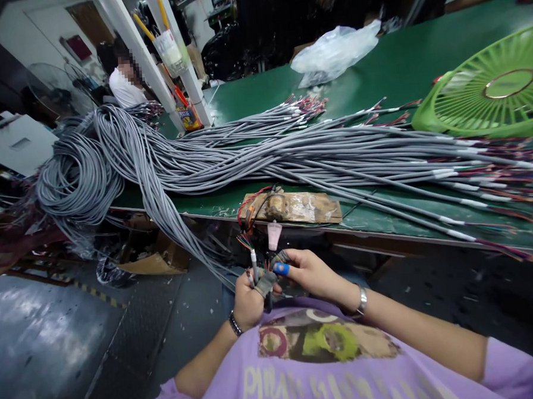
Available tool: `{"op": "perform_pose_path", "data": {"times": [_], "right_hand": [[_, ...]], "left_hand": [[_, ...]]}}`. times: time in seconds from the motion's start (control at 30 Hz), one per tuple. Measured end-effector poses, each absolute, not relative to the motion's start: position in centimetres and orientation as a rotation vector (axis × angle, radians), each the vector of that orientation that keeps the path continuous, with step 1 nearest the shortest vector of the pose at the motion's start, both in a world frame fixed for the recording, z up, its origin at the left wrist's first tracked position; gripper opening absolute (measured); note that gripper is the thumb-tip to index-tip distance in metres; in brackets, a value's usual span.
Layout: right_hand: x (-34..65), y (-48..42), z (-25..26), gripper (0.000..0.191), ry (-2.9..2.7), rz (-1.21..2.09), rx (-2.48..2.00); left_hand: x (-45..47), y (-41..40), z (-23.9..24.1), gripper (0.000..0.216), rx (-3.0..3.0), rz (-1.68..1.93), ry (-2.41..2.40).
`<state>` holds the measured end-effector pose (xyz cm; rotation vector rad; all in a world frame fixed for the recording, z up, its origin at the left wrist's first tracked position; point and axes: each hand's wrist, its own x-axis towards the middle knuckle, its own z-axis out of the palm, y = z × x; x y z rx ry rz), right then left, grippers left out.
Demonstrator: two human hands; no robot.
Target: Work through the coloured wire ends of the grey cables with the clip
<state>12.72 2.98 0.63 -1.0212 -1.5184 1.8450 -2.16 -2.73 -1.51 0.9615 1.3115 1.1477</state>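
Observation:
My left hand (250,297), with covered fingertips and a dark bracelet at its wrist, is closed around a grey cable (254,265) near its stripped end. Thin coloured wires (245,242) fan out above that end. Close beside it, my right hand (308,272) is pinched, with blue tape around one finger. Small wire ends show at its fingertips, too fine to tell exactly what it grips. Just beyond the hands, a wooden board (311,207) with a taped block and red and black leads lies at the bench edge. A pale pink tag-like piece (274,236) hangs below it.
Long bundles of grey cables (228,160) cover the green bench (261,98) and droop off its left side. A green fan (502,86) stands at right. A plastic bag (334,53) lies behind. A white post (192,66) carries tools. A person (125,85) sits far left.

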Motion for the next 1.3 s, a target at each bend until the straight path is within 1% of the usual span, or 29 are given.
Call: {"op": "perform_pose_path", "data": {"times": [0.2,0.43,0.53,0.67,0.8,0.87,1.03,1.17,1.3], "right_hand": [[12.3,2.7,0.2,0.038,-1.305,1.936,-1.006],[12.3,2.6,0.7,0.038,-1.313,1.881,-1.008],[12.3,2.4,1.1,0.038,-1.320,1.898,-0.923],[12.5,1.9,1.6,0.038,-1.456,1.878,-0.807],[13.1,1.8,1.0,0.038,-1.663,1.743,-0.859],[13.5,2.1,0.4,0.038,-1.657,1.765,-0.911],[13.6,3.0,-0.1,0.043,-1.380,1.946,-1.015],[12.5,3.0,0.1,0.039,-1.451,1.863,-0.932],[11.7,2.6,0.0,0.034,-1.453,1.819,-0.958]], "left_hand": [[-1.9,-2.5,-2.5,0.044,0.885,1.238,1.335],[-1.9,-2.4,-2.2,0.038,1.005,1.308,1.396],[-1.7,-2.4,-2.1,0.039,0.895,1.261,1.368],[-1.3,-2.3,-1.8,0.040,0.693,1.295,1.357],[-1.4,-2.0,-1.5,0.036,0.606,1.392,1.328],[-1.6,-2.1,-1.5,0.035,0.618,1.402,1.329],[-1.7,-2.6,-1.5,0.038,0.702,1.328,1.316],[-1.7,-2.9,-1.4,0.037,0.797,1.193,1.297],[-1.8,-3.1,-1.7,0.038,0.872,1.123,1.301]]}}
